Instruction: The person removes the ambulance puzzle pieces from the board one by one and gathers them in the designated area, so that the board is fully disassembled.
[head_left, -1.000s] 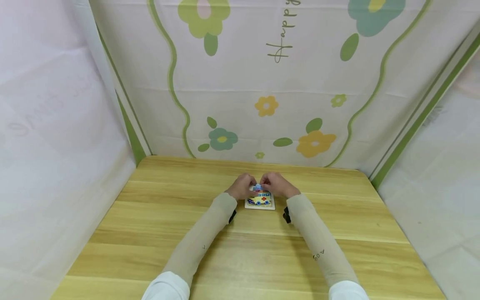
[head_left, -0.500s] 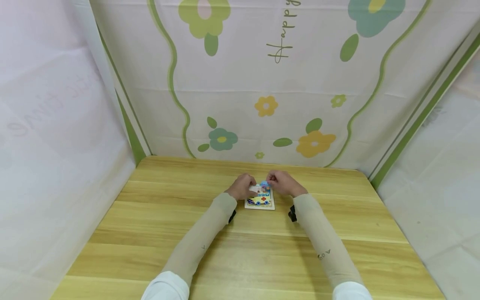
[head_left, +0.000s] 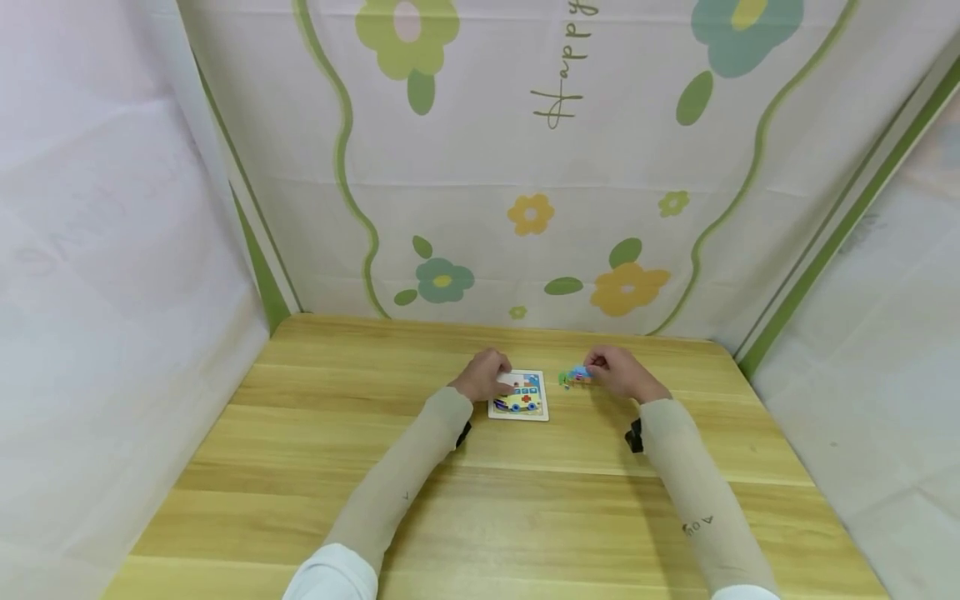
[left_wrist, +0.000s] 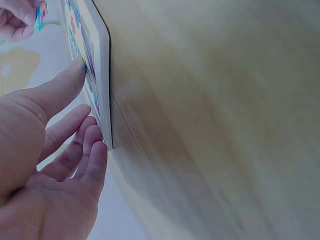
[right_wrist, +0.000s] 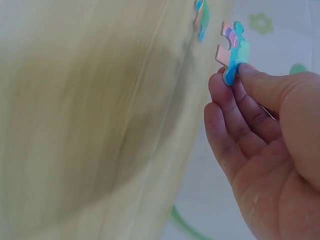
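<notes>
A small jigsaw puzzle board (head_left: pixel 519 417) with a yellow ambulance picture and a pale rim lies on the table. My left hand (head_left: pixel 482 377) holds it at its left side; in the left wrist view the thumb (left_wrist: pixel 70 82) presses on its face and the other fingertips meet its edge. To the board's right, my right hand (head_left: pixel 624 372) pinches a blue and pink jigsaw piece (right_wrist: pixel 235 47) between thumb and fingers. Another jigsaw piece (right_wrist: pixel 201 20), green and blue, lies just left of that hand. Part of the board's left side is hidden under my left hand.
The wooden table (head_left: pixel 480 517) runs back to a white flowered cloth wall (head_left: pixel 450 217). More white cloth hangs on the left (head_left: pixel 120 275) and right sides.
My right hand has lifted the blue piece off the top of the board and carried it right, beside the other piece. The left hand has stayed on the board.
</notes>
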